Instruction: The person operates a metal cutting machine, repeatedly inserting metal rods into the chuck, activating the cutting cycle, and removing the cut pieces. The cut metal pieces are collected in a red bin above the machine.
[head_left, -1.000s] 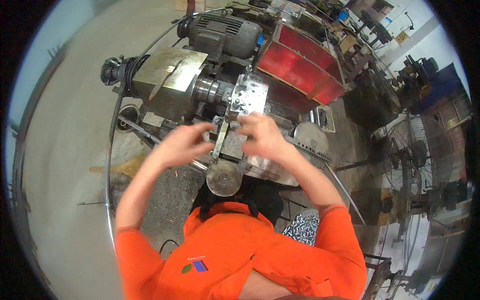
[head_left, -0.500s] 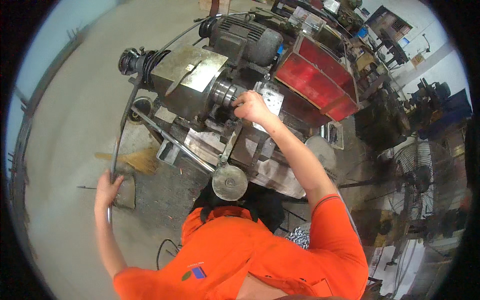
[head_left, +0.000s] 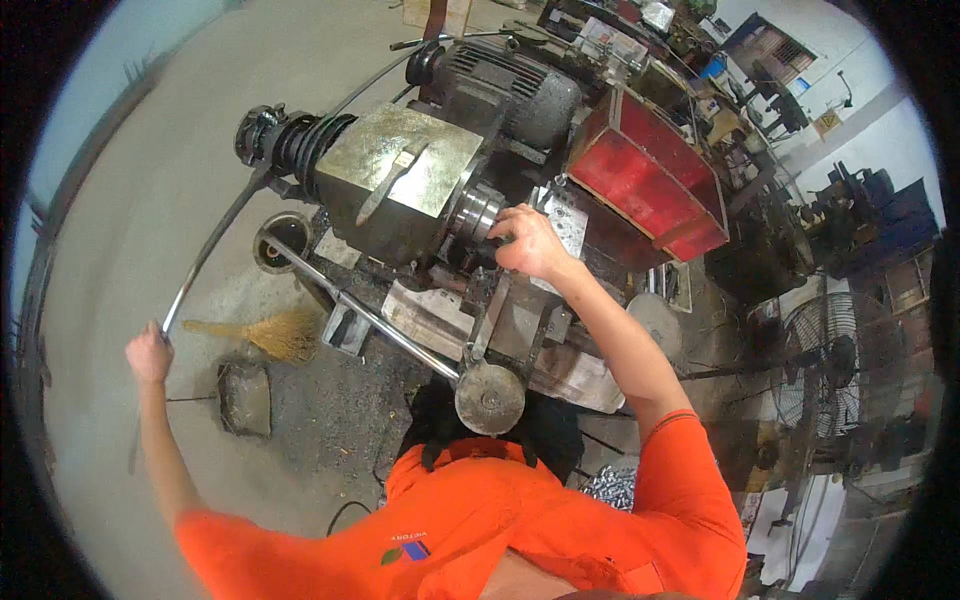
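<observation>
My left hand (head_left: 150, 352) is closed around the lower end of a long metal lever (head_left: 208, 248), out to the left of the machine. The lever's upper end meets the black ribbed collar at the left end of the lathe headstock (head_left: 385, 235). At the right end of that headstock, my right hand (head_left: 529, 242) has its fingers curled at the front of the round steel chuck (head_left: 480, 212). Whatever those fingers pinch is too small or hidden to make out. A flat metal handle (head_left: 390, 188) lies on top of the headstock.
Behind the headstock is an electric motor (head_left: 515, 95); right of it stands a red metal box (head_left: 645, 170). A round handwheel (head_left: 490, 399) and a bright steel bar (head_left: 370, 315) are close before me. A broom (head_left: 280, 335), dustpan (head_left: 245, 398) and fan (head_left: 825, 365) stand around.
My left hand has swung outward, left and slightly up, with the lever's lower end. My right hand stays at the chuck. The whole view has shifted a little.
</observation>
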